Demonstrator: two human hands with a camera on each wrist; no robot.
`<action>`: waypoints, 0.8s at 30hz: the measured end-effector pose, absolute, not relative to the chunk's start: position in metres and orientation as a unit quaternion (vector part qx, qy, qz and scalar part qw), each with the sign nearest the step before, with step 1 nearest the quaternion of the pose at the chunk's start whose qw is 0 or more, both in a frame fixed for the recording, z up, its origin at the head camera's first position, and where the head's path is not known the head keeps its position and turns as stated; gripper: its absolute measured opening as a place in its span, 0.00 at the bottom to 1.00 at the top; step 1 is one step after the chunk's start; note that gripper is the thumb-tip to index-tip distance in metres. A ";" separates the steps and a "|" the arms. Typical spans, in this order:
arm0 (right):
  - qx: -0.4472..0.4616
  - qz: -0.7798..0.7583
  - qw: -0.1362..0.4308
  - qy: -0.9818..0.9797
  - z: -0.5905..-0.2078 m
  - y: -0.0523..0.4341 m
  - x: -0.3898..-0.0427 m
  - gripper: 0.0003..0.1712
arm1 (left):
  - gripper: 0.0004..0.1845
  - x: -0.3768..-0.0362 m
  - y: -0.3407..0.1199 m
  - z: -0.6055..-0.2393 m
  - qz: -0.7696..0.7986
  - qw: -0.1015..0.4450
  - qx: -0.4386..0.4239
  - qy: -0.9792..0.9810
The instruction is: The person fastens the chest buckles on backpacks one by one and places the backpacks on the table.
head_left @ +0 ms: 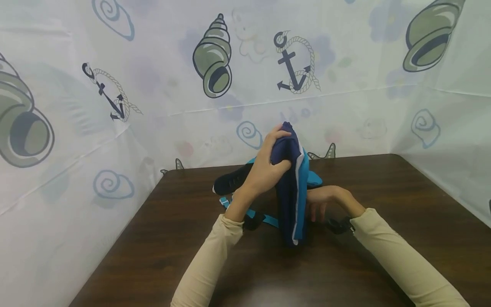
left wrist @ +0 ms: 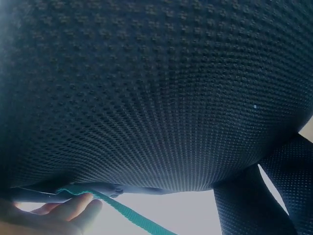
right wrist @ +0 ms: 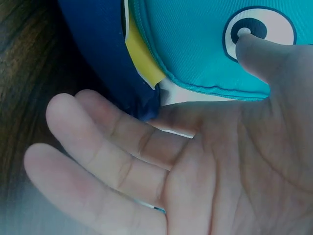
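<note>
Bag: the navy-and-blue bag point(head_left: 300, 196) stands upright on the dark wooden table point(head_left: 383, 183), its narrow side toward you, a white edge running down that side.
Left hand: your left hand point(head_left: 267, 164) is clamped on the bag's upper part, thumb on its near side and fingers up near its top.
Right hand: your right hand point(head_left: 322, 198) is at the bag's blue side, below your left; its fingers are loose and spread, the thumb over an eye print point(right wrist: 279, 22).
Between the hands: they are apart, with the bag between them.
Padded strap: a black strap point(head_left: 232, 180) sticks out left of the bag.
Webbing: a light-blue strap point(head_left: 270, 221) trails left of the bag, near a buckle point(head_left: 224, 201).
Mesh: dark mesh fabric point(left wrist: 156, 98) on the bag fills most of your left wrist view.
Backdrop: a cloth point(head_left: 153, 25) printed with shells and anchors hangs behind the bag.
</note>
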State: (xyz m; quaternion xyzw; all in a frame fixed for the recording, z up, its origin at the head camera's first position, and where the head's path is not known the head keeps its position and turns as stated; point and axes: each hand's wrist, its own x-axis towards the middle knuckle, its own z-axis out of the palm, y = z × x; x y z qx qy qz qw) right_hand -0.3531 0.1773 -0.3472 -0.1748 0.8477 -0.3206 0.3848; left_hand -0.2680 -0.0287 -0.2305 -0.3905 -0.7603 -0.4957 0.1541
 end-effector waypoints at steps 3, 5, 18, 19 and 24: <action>-0.193 -0.321 0.389 0.842 -0.347 0.178 -0.352 0.33 | 0.29 -0.267 -0.027 -0.231 -0.489 0.154 -0.393 -0.763; -0.202 -0.320 0.392 0.838 -0.347 0.179 -0.352 0.31 | 0.30 -0.267 -0.026 -0.231 -0.486 0.152 -0.398 -0.763; -0.254 -0.351 0.388 0.813 -0.355 0.175 -0.353 0.25 | 0.28 -0.263 -0.025 -0.230 -0.481 0.150 -0.400 -0.766; -0.258 -0.353 0.387 0.812 -0.355 0.175 -0.353 0.26 | 0.28 -0.263 -0.024 -0.231 -0.482 0.151 -0.401 -0.764; -0.291 -0.373 0.371 0.799 -0.351 0.175 -0.350 0.24 | 0.27 -0.262 -0.020 -0.233 -0.488 0.169 -0.402 -0.756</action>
